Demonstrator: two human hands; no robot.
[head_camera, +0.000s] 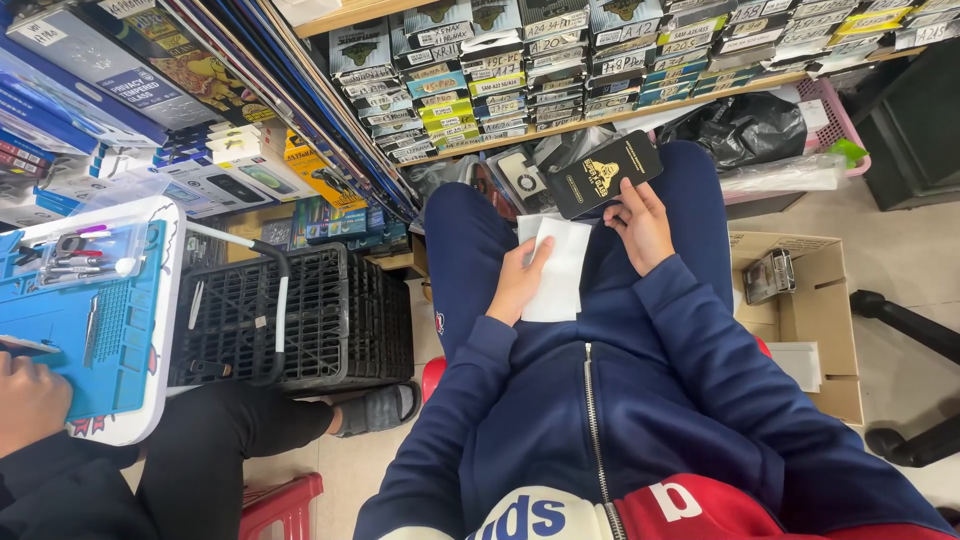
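White and thin, a flat rectangular sleeve of paper or film (558, 268) lies on the person's lap, pinned under the left hand (517, 283), whose fingers (541, 250) lie together across its near edge. The right hand (640, 226) has its fingers clamped on the lower edge of a flat black rectangular package with gold print (602, 173), held just beyond the white sleeve and tilted away.

The grip on the black package looks light, at one edge only, so it could tip out of the fingers and slide off the navy-trousered knees to the floor. The white sleeve rests on sloping fabric; if the left hand lifts, it may slip between the legs.

Beyond the right-hand fingers, clear plastic packets (520, 180) sit loose under a wooden shelf (640, 108) of stacked small boxes; a knee nudge might scatter them. Out from the left-hand fingers stands a black plastic crate (330, 320), and further off another person's hand (30, 400) rests on a blue work mat (110, 340). An open cardboard box (810, 310) sits beside the right leg.
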